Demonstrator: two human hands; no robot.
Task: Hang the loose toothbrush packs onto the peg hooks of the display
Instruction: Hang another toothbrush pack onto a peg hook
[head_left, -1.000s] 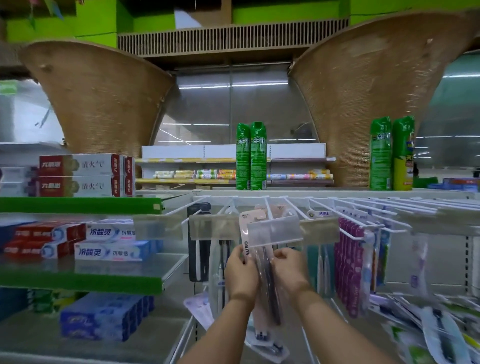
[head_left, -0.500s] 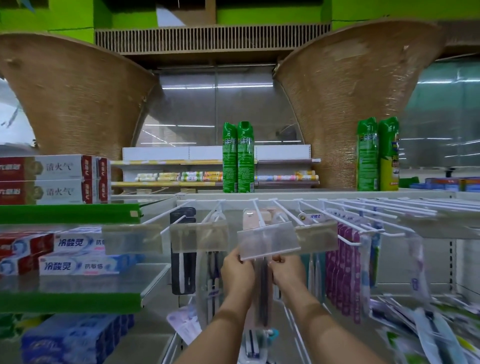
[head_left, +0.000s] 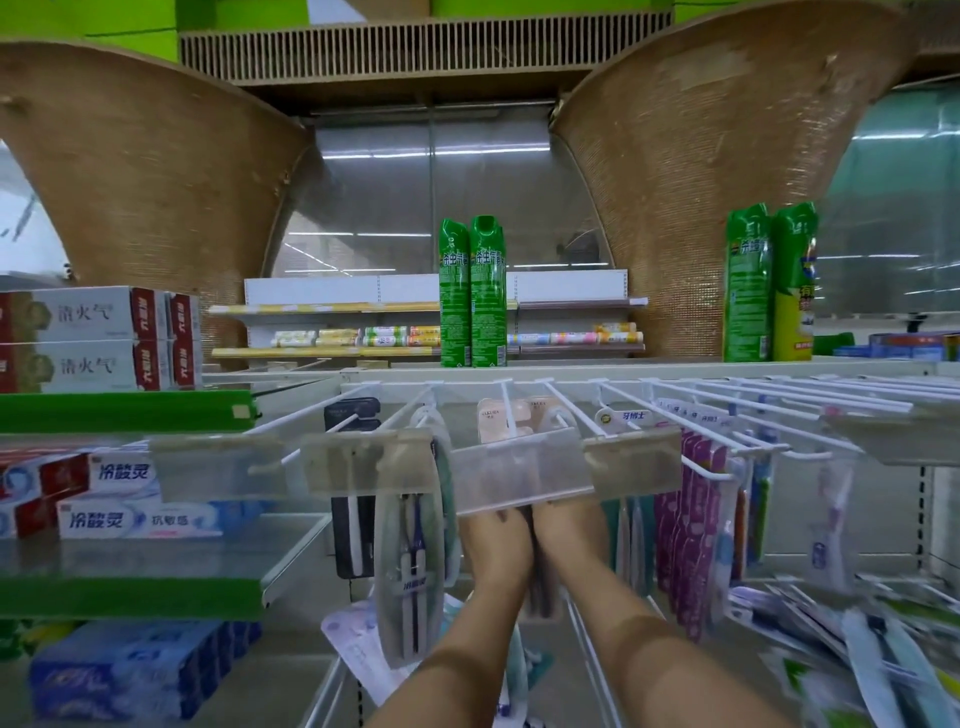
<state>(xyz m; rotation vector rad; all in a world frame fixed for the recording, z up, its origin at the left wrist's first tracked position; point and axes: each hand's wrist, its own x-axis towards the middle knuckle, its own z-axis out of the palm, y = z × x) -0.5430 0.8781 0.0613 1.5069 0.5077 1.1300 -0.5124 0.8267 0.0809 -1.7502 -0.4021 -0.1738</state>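
Both hands are raised side by side under a clear plastic label holder (head_left: 522, 475) at the front of a white wire peg hook (head_left: 508, 410). The left hand (head_left: 493, 551) and the right hand (head_left: 569, 540) close in on a clear toothbrush pack with a dark brush (head_left: 540, 590) that hangs straight down between them. Their thumbs pinch it at its front edges, while the other fingers are hidden behind the label holder. The pack's upper part goes up behind that holder. A peach header card (head_left: 493, 418) shows above it, right beside the hook wire, but I cannot tell whether it belongs to the held pack or is threaded on the hook. Just left hangs a clear oval pack with a blue-handled brush (head_left: 410, 561), and beyond it a black slim pack (head_left: 353, 525). To the right a row of purple printed packs (head_left: 685, 530) hangs on neighbouring hooks, and a heap of loose packs (head_left: 857, 649) lies in the lower right corner. White-and-blue toothpaste boxes (head_left: 135, 519) sit on the glass shelf (head_left: 156, 561) at left. Two tall green spray cans (head_left: 472, 291) stand on top of the display.
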